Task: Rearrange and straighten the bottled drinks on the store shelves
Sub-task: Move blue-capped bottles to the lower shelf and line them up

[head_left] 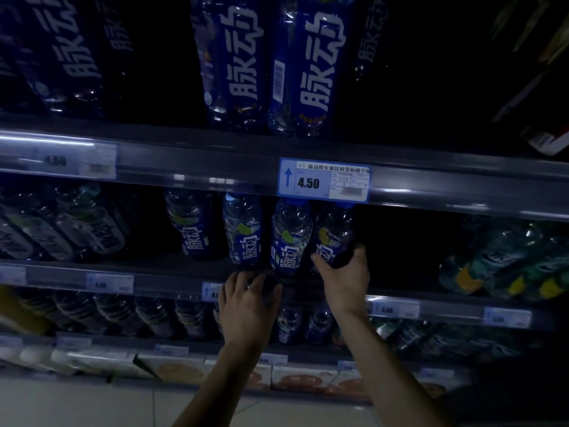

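Several blue-labelled drink bottles stand in a row on the middle shelf (172, 268). My right hand (346, 277) grips the lower part of the rightmost bottle (334, 234) of that row. My left hand (248, 298) is curled over the front edge of the shelf, wrapped around the base of a dark bottle (268, 288) just below two upright blue bottles (243, 229) (289, 237). Another blue bottle (192, 224) stands further left, set a little back.
Larger blue bottles (311, 66) fill the shelf above, behind a 4.50 price tag (323, 180). Greenish bottles (498, 263) lie at the right of the middle shelf, with a dark gap beside my right hand. Lower shelves hold more bottles (147, 315) and boxed goods (172, 369).
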`<state>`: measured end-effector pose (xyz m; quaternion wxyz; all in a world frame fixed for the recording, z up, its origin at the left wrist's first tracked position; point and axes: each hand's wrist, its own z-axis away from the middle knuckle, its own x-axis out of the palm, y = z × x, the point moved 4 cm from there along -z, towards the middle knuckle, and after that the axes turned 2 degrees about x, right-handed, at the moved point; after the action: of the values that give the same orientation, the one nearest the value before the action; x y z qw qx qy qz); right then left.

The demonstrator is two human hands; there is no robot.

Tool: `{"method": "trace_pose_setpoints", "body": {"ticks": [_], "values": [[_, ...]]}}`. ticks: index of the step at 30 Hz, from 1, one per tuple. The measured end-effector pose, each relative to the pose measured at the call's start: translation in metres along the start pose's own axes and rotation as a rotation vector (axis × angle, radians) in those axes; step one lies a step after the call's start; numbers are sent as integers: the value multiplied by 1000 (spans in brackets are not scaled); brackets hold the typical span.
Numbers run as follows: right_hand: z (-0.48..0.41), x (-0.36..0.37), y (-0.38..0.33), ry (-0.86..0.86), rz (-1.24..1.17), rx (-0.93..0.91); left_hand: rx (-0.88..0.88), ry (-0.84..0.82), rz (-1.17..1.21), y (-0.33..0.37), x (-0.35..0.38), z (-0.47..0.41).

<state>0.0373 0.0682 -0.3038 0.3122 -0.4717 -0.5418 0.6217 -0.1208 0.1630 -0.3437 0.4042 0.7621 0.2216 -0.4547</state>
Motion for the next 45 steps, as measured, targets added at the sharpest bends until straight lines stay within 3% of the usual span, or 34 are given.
{"method": "trace_pose_setpoints", "body": {"ticks": [19,28,38,45], "values": [[-12,-5,-4,-32,40,43,-38,-141,69,5,-14,-8],[22,-20,-9,65,55,-151,-76,-268,137,6,-21,-13],[64,-36,-43,75,39,-269,-66,-161,385,20,-66,-13],[87,-46,-91,78,-16,-283,66,-108,488,40,-130,-14]]}}
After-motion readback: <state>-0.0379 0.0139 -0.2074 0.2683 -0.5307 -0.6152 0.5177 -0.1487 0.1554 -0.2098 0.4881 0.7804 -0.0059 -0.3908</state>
